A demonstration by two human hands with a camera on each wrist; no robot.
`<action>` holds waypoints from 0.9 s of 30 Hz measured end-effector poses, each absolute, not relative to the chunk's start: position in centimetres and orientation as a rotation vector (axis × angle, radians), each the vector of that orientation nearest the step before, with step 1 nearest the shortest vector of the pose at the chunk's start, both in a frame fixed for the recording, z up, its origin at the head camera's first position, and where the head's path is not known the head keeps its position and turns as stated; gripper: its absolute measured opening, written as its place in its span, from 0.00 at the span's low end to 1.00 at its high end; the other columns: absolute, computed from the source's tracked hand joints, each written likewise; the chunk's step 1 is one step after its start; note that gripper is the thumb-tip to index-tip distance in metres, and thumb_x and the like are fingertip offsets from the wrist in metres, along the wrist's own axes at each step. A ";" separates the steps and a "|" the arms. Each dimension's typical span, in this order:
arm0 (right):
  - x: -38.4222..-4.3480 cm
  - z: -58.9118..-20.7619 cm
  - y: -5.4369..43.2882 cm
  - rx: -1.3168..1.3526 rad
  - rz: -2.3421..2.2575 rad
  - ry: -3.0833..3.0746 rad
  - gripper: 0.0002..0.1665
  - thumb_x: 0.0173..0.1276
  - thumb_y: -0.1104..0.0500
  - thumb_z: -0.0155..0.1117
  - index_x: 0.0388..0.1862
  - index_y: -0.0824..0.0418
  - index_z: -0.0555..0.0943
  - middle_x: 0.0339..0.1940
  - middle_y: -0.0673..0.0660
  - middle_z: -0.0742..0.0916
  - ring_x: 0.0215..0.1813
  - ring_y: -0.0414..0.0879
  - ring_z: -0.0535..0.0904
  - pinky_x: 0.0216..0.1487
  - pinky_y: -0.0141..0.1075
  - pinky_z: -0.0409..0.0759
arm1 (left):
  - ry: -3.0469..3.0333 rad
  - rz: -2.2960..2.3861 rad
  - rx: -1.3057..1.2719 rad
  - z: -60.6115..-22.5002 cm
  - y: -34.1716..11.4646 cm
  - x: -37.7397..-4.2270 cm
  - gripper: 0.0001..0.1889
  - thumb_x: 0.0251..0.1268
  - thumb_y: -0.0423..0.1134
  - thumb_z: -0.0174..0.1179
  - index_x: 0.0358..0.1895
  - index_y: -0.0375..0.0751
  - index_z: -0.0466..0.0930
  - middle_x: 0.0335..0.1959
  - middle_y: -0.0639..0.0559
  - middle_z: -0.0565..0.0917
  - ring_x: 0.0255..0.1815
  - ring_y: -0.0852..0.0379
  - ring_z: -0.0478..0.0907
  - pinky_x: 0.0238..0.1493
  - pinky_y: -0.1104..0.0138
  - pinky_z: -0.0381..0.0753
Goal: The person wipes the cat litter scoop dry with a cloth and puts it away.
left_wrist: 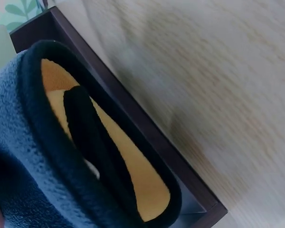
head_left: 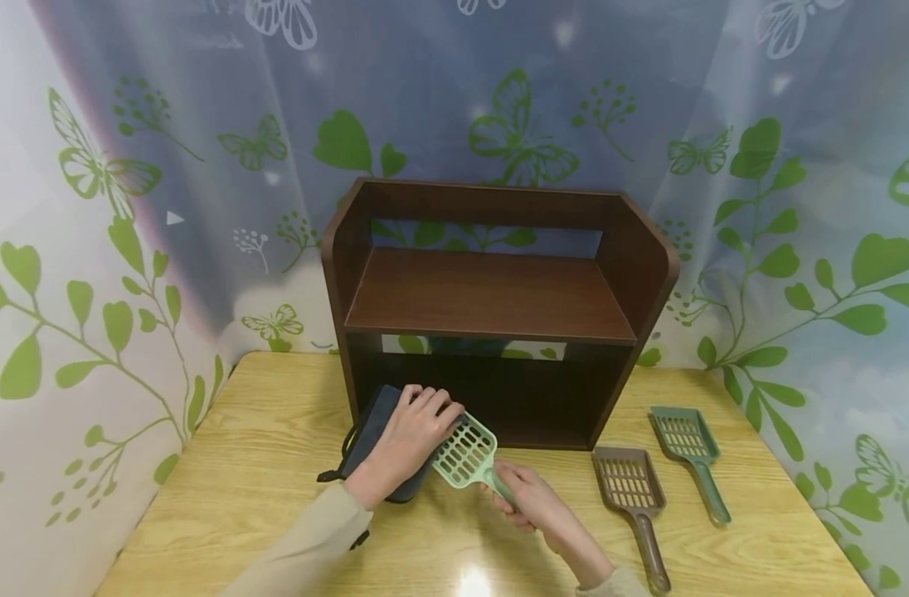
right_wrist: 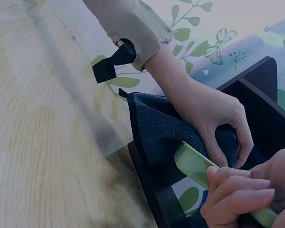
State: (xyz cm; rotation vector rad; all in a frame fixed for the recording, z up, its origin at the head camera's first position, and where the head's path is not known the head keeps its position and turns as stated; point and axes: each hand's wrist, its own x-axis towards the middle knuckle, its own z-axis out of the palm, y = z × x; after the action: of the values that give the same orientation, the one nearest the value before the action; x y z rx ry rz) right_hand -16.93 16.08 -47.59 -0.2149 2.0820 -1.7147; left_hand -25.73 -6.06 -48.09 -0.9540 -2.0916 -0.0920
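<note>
My left hand (head_left: 415, 431) grips a dark blue soft fabric pouch (head_left: 380, 414) at the front left of the shelf, fingers curled over its upper edge. In the left wrist view, the mouth of the pouch (left_wrist: 19, 118) gapes, showing a yellow lining (left_wrist: 145, 190) and a dark strip inside. A light green slotted litter scoop (head_left: 465, 452) is held by its handle in my right hand (head_left: 525, 500). Its head lies right beside the pouch and the left fingers; in the right wrist view the scoop (right_wrist: 192, 164) overlaps the pouch, and whether they touch I cannot tell.
A dark brown two-tier wooden shelf (head_left: 492, 294) stands at the back of the wooden table (head_left: 275, 431). Right of my right hand lie a brown litter scoop (head_left: 631, 489) and a dark green one (head_left: 686, 439). A patterned curtain (head_left: 439, 83) hangs behind.
</note>
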 end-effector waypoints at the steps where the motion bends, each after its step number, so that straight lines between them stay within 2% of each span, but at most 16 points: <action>1: -16.9 -47.6 16.1 -0.213 -1.716 2.087 0.26 0.86 0.48 0.38 0.45 0.66 0.77 0.19 0.47 0.70 0.15 0.35 0.57 0.16 0.26 0.56 | -2.092 -0.105 -0.945 -47.9 -6.1 -25.7 0.11 0.61 0.45 0.74 0.42 0.50 0.82 0.37 0.53 0.79 0.36 0.55 0.76 0.46 0.58 0.73; 8: -16.9 -47.4 16.6 -0.195 -1.726 2.079 0.26 0.85 0.47 0.40 0.46 0.66 0.78 0.19 0.47 0.70 0.15 0.35 0.56 0.17 0.27 0.56 | -2.117 -0.152 -0.917 -47.0 -6.5 -25.7 0.09 0.61 0.43 0.74 0.41 0.51 0.85 0.35 0.52 0.79 0.35 0.55 0.77 0.46 0.57 0.74; 14: -16.9 -47.4 16.9 -0.174 -1.729 2.079 0.28 0.85 0.47 0.41 0.51 0.71 0.78 0.19 0.47 0.71 0.15 0.34 0.56 0.17 0.26 0.56 | -2.145 -0.131 -0.966 -47.0 -6.8 -25.5 0.10 0.60 0.44 0.74 0.43 0.52 0.86 0.36 0.53 0.80 0.35 0.55 0.77 0.43 0.59 0.73; 23: -17.4 -46.8 17.9 -0.176 -1.716 2.136 0.27 0.86 0.50 0.38 0.49 0.69 0.79 0.20 0.47 0.70 0.14 0.34 0.54 0.16 0.26 0.55 | -2.087 -0.078 -1.076 -47.1 -7.7 -24.7 0.13 0.58 0.43 0.76 0.43 0.51 0.83 0.35 0.53 0.80 0.33 0.56 0.76 0.39 0.63 0.72; 27: -17.5 -46.8 18.2 -0.183 -1.719 2.152 0.28 0.86 0.50 0.39 0.51 0.72 0.79 0.20 0.48 0.71 0.15 0.35 0.54 0.16 0.26 0.54 | -2.077 -0.093 -1.119 -47.5 -8.3 -24.6 0.12 0.58 0.43 0.76 0.42 0.51 0.83 0.34 0.53 0.80 0.32 0.57 0.76 0.37 0.64 0.71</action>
State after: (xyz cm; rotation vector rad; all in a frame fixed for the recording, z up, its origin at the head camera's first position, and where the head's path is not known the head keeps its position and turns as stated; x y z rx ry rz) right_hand -17.50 18.23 -46.84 -0.1829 2.1521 -1.7193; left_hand -24.56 -8.29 -47.48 -1.1190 -2.0774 -0.0932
